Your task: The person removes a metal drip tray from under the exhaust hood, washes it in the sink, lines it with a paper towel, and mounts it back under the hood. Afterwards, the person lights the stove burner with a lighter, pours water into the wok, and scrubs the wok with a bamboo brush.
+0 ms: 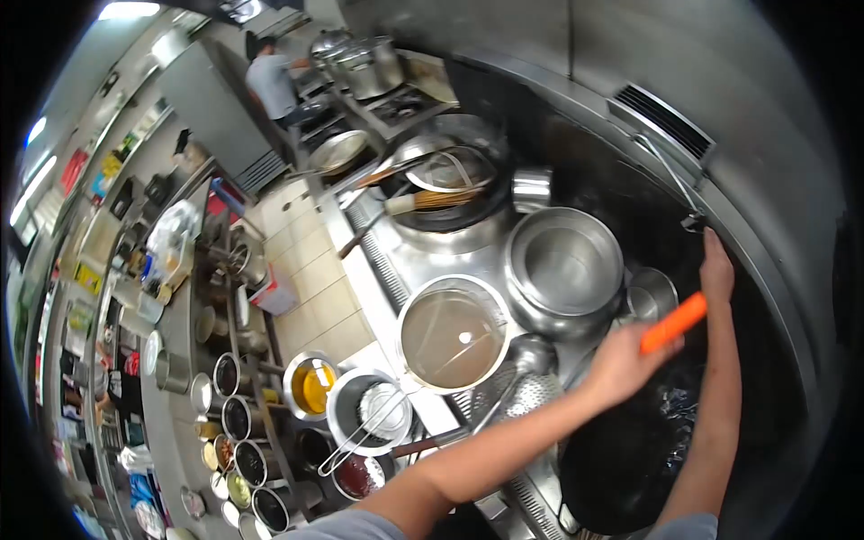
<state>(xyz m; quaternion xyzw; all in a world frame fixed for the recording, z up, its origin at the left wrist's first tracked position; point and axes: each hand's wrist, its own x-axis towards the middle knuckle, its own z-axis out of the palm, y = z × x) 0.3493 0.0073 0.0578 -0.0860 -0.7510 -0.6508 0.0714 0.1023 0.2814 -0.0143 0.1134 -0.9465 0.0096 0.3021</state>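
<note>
My left hand (623, 362) is closed round an orange handle (675, 324); the rest of that tool is hidden. Farther up, my right hand (717, 268) reaches to the end of a metal tap (693, 221) on the wall, fingers together at its tip. Below both forearms lies a dark wok (612, 463), with shiny glints that look like water near its right side. Close to my left hand are a perforated skimmer (533, 394) and a steel ladle (535, 353).
A pot of cloudy liquid (453, 335) and a wide steel pot (565, 261) stand on the range. Left of it are a bowl of yellow oil (315, 385) and a pot with a wire strainer (385, 409). Another person (272, 81) works at the far stoves.
</note>
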